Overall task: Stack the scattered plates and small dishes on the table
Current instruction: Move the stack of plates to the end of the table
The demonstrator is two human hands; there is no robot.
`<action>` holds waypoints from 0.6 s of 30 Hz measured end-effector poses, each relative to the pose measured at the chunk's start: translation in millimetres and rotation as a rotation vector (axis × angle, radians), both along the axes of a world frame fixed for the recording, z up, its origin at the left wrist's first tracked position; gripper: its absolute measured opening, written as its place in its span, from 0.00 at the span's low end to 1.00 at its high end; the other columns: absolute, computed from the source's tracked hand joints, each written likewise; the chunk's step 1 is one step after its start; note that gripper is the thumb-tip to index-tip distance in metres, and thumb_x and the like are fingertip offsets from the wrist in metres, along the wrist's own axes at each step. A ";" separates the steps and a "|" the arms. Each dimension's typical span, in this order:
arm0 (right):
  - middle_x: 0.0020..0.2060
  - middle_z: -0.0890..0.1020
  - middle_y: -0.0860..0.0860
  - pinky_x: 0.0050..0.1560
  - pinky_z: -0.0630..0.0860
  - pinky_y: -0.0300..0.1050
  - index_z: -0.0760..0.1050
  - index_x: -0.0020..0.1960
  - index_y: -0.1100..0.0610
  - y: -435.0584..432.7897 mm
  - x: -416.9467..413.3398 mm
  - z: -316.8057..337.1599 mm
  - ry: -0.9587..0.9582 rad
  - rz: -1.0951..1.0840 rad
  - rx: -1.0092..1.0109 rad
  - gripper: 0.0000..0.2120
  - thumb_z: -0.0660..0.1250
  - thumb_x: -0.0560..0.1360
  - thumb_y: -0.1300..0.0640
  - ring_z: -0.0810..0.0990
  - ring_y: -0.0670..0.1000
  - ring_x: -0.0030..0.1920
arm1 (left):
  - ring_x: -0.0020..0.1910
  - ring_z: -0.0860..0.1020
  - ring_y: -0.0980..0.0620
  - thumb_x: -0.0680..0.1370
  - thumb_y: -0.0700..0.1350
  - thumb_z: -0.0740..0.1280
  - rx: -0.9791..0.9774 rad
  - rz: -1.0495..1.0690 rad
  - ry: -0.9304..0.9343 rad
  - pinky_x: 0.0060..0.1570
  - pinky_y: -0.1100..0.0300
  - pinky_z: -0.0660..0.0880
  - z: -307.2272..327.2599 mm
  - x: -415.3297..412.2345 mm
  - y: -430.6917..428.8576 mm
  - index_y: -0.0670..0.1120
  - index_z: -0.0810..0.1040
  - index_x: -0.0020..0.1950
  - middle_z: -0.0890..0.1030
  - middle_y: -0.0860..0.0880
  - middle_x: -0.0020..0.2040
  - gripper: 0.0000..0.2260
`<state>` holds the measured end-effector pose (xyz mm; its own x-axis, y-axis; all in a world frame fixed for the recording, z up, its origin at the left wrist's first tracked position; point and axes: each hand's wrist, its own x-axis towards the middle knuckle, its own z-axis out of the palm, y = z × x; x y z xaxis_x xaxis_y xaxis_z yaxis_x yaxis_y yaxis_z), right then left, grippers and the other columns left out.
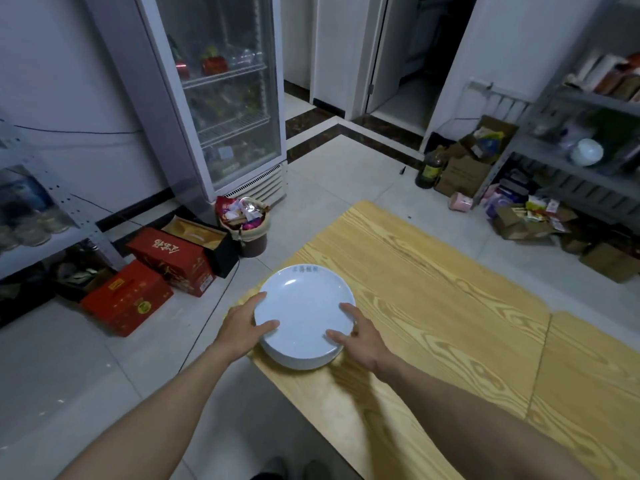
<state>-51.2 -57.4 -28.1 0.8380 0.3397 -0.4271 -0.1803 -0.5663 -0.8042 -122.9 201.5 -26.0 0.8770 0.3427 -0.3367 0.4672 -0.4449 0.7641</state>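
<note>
Nearest: left hand grip holds plate stack rim | right hand grip holds opposite rim | bin brimming with wrappers

White plates, yellow wood-grain table

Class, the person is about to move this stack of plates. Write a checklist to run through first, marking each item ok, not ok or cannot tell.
1. Left hand grips the stack of plates at its left rim, thumb on top: ok.
2. Right hand holds the right rim, thumb on top: ok.
3. Plates sit flush, rims lined up: ok.
4. Stack well inside the table: not ok, it sits right at the corner edge.
5. Number of plates in the stack: cannot tell.
</note>
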 end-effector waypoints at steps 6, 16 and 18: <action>0.68 0.68 0.46 0.66 0.74 0.54 0.69 0.62 0.30 8.4 -0.1 -18.7 -0.013 -0.067 0.150 0.30 0.77 0.64 0.41 0.72 0.50 0.66 | 0.68 0.69 0.50 0.72 0.47 0.76 -0.294 -0.037 -0.054 0.65 0.51 0.72 -20.7 -2.1 11.6 0.64 0.67 0.72 0.70 0.57 0.70 0.32; 0.62 0.73 0.40 0.59 0.76 0.44 0.74 0.63 0.44 16.1 -6.2 -27.6 -0.122 -0.153 0.224 0.29 0.77 0.64 0.49 0.73 0.46 0.63 | 0.65 0.71 0.52 0.68 0.47 0.74 -0.356 -0.060 -0.191 0.59 0.53 0.75 -40.2 3.6 7.2 0.64 0.72 0.61 0.70 0.65 0.65 0.25; 0.61 0.74 0.40 0.54 0.75 0.37 0.75 0.62 0.46 16.6 -6.7 -27.8 -0.136 -0.172 0.238 0.28 0.79 0.65 0.52 0.74 0.43 0.61 | 0.64 0.71 0.53 0.66 0.49 0.75 -0.344 -0.063 -0.199 0.59 0.52 0.75 -41.0 4.2 8.7 0.63 0.73 0.60 0.70 0.69 0.62 0.25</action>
<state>-57.9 -40.8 -55.9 0.9356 0.2651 -0.2333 -0.1392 -0.3303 -0.9336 -118.7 210.2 -67.0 0.9524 0.1828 -0.2440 0.2752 -0.1710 0.9460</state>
